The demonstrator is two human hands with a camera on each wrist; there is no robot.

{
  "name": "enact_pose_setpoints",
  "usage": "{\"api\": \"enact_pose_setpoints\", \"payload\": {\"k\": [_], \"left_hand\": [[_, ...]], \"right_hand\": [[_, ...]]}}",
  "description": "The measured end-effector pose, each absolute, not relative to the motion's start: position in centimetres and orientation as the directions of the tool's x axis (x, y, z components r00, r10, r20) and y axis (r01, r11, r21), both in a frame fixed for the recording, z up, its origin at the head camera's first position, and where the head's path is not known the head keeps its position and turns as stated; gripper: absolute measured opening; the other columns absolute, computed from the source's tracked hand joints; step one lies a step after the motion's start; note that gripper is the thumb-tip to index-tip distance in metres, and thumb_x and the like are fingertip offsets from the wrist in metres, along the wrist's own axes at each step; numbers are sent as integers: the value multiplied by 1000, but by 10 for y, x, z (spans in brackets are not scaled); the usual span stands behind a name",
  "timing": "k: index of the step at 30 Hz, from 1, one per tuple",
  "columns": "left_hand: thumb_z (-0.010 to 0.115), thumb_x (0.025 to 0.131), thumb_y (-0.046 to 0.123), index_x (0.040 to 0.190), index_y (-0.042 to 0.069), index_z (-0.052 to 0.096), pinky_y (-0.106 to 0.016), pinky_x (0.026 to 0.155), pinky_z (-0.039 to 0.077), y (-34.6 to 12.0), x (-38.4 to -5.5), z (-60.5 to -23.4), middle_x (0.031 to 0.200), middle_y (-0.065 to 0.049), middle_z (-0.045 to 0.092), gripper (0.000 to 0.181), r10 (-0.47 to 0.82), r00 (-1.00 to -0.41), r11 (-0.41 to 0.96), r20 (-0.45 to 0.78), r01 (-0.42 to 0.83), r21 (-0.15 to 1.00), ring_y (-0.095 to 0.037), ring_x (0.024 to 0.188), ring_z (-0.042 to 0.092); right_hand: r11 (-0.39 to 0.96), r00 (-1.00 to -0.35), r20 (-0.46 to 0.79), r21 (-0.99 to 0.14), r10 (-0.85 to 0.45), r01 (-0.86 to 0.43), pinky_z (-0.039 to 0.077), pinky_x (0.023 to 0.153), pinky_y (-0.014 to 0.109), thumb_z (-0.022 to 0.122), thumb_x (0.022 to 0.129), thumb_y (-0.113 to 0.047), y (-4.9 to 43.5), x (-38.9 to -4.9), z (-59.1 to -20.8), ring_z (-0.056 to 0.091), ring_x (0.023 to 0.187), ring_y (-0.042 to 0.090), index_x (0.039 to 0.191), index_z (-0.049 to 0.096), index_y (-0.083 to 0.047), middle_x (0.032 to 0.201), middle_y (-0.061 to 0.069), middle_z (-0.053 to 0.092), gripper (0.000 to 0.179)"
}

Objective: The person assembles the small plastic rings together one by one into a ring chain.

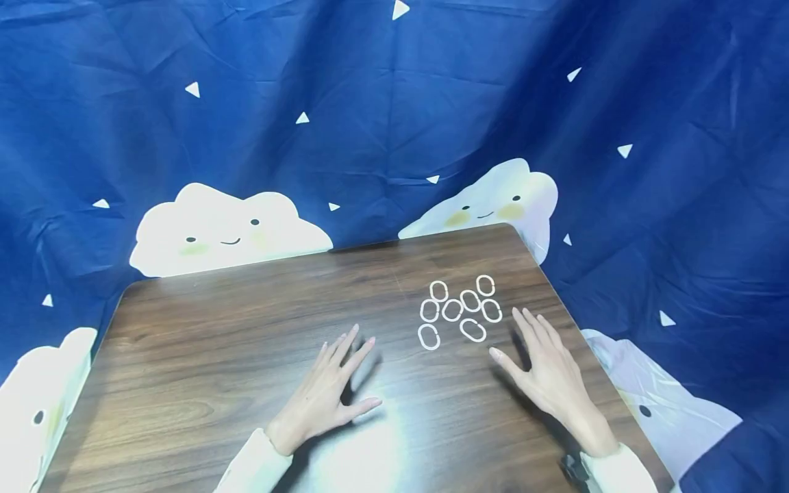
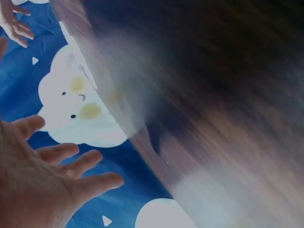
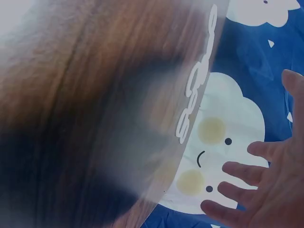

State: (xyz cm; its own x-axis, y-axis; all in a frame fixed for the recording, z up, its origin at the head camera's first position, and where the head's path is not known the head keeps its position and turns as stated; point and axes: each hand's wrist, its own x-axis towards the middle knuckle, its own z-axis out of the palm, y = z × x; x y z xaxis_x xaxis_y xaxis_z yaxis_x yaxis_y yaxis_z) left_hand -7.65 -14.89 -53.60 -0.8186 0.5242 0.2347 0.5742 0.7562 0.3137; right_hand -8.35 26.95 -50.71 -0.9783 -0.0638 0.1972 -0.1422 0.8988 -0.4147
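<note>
Several white oval rings, each with what looks like a small gap in its loop, lie flat in a loose cluster on the wooden table. My left hand hovers over the table, left of and nearer than the rings, its fingers spread. To the right of the cluster is my right hand, fingers extended and thumb apart, touching no ring. In the left wrist view the left palm holds nothing. The right wrist view shows the right hand bare too, with the rings beyond on the tabletop.
A blue cloth with white triangles and smiling clouds hangs behind and around the table. The table's right edge runs close beside the right hand. A bright glare patch lies at the near middle.
</note>
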Motion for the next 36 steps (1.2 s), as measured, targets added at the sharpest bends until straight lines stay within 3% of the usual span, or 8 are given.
{"api": "enact_pose_setpoints", "payload": {"k": [6, 9, 14, 16, 21, 25, 36], "left_hand": [[71, 96, 52, 163, 19, 35, -59, 115, 51, -144, -77, -531, 160, -15, 47, 82, 491, -822, 738, 287, 568, 365, -34, 141, 55], [73, 97, 42, 157, 14, 44, -47, 104, 60, -141, -77, -528, 145, -12, 61, 73, 458, -833, 728, 312, 552, 407, -27, 128, 64], [75, 96, 37, 148, 9, 54, -34, 87, 64, -137, -78, -529, 127, -10, 70, 62, 412, -855, 717, 315, 518, 467, -21, 110, 70], [77, 96, 34, 145, 8, 56, -33, 82, 64, -136, -79, -530, 124, -9, 71, 60, 391, -868, 714, 305, 496, 495, -22, 104, 70], [78, 94, 31, 141, 6, 59, -40, 86, 63, -131, -80, -532, 122, -11, 72, 56, 309, -916, 702, 257, 402, 589, -26, 105, 70], [79, 94, 29, 139, 5, 61, -46, 91, 62, -126, -81, -533, 123, -13, 71, 54, 251, -945, 695, 211, 328, 640, -28, 109, 70], [80, 92, 17, 134, -4, 59, -37, 80, 66, -112, -89, -537, 117, -18, 72, 51, 270, -952, 540, 143, 273, 796, -31, 100, 72]], "right_hand": [[862, -960, 275, -473, -53, -183, 42, 111, 73, 76, 92, -50, 271, -93, -509, 44, 145, 46, 155, 47, -12, 157, 20, 51, 79], [855, -942, 332, -472, -52, -214, 49, 103, 68, 81, 90, -40, 271, -97, -508, 55, 132, 46, 146, 57, -7, 142, 22, 62, 69], [843, -929, 366, -480, -58, -242, 56, 91, 64, 83, 88, -30, 271, -101, -508, 68, 113, 45, 136, 65, -7, 123, 20, 72, 56], [831, -925, 374, -492, -66, -259, 58, 87, 61, 84, 87, -26, 271, -103, -510, 72, 104, 42, 132, 68, -6, 116, 19, 75, 51], [795, -922, 377, -533, -82, -289, 63, 78, 51, 87, 85, -19, 270, -109, -514, 75, 88, 31, 122, 72, -6, 102, 14, 78, 42], [755, -932, 348, -583, -103, -301, 66, 76, 48, 86, 85, -14, 268, -114, -516, 76, 89, 33, 120, 72, -1, 102, 17, 78, 40], [729, -975, 196, -652, -102, -207, 65, 82, 45, 87, 85, -15, 266, -121, -521, 77, 90, 32, 119, 72, 1, 105, 18, 79, 41]]}}
